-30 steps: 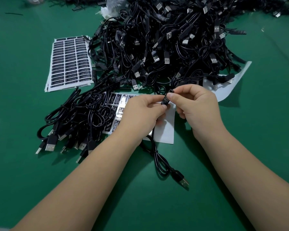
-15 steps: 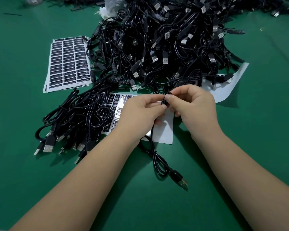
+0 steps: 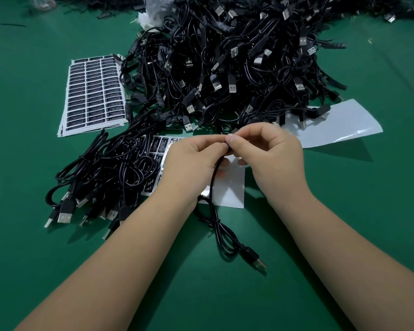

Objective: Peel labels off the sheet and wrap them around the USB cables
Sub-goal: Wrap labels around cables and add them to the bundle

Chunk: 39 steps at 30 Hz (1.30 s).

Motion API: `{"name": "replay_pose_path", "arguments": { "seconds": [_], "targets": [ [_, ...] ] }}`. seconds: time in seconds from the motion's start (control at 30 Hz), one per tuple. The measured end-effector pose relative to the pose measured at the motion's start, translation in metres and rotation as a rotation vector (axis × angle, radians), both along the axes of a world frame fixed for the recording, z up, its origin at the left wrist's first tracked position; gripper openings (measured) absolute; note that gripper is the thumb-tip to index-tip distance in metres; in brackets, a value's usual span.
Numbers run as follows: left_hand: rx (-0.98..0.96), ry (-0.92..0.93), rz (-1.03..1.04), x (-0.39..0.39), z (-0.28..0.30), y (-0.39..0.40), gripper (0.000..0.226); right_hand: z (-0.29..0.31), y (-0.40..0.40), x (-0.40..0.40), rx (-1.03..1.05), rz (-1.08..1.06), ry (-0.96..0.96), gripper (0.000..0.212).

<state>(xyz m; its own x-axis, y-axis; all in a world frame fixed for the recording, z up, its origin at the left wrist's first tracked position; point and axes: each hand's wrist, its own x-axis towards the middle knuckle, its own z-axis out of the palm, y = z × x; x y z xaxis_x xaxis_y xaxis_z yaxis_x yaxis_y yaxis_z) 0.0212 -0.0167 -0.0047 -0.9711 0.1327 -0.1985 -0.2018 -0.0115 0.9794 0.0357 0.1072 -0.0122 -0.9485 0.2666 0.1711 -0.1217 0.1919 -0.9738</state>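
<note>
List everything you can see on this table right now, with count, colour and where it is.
Table: one, green, under everything.
Big cable pile: too many to count, black, top centre.
Small cable bundle: several, black, left of the hands.
Held cable: one, black, trailing down from the hands.
Full label sheets: a stack, black labels on white, upper left.
Part-used label sheet: one, mostly white, beneath the hands.
Empty backing sheet: one, white, right of the pile.
Left hand: pinches the cable.
Right hand: pinches the same spot.
</note>
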Motion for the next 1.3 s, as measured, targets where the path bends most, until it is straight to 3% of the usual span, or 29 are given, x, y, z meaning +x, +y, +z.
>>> {"name": "replay_pose_path", "arguments": {
  "seconds": [0.1,0.63,1.3],
  "targets": [
    [-0.004,-0.006,0.002,-0.0009,-0.0008,-0.0004,0.02,0.0002,0.0005,-0.0018,0.054,-0.034,0.013,0.014],
    [0.022,0.007,-0.022,0.0011,0.0018,0.0008,0.029,-0.008,0.0057,-0.008,-0.108,-0.059,-0.054,0.011],
    [0.036,0.044,-0.036,0.0019,0.0002,0.0004,0.028,-0.0076,0.0037,-0.0067,-0.06,-0.109,-0.077,0.011]
  ]
}}
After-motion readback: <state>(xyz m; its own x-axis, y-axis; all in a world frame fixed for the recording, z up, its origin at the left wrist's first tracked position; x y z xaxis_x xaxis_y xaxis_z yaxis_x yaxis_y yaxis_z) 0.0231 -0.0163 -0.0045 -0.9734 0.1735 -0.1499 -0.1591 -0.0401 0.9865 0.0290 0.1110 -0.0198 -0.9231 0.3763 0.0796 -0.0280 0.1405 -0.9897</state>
